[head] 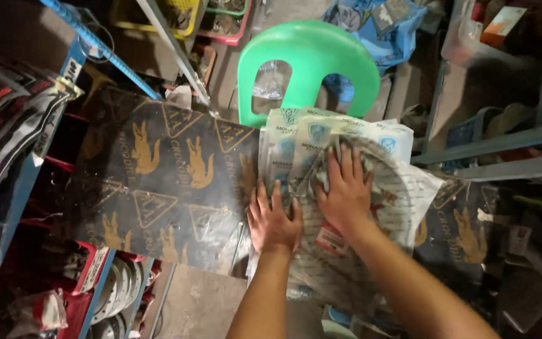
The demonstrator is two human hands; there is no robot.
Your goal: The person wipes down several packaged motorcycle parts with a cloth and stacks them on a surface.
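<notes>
Both hands press flat, fingers spread, gripping nothing — the left hand (274, 221) and right hand (345, 188) lie side by side on a clear plastic-wrapped pack (371, 213), perhaps spokes. The pack rests on a dark printed board (164, 182). Beyond the board stands a green plastic chair (312, 53).

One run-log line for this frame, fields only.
left hand: flat on plastic-wrapped packets | right hand: flat on same packets | under: dark printed board | behind: green plastic chair
</notes>
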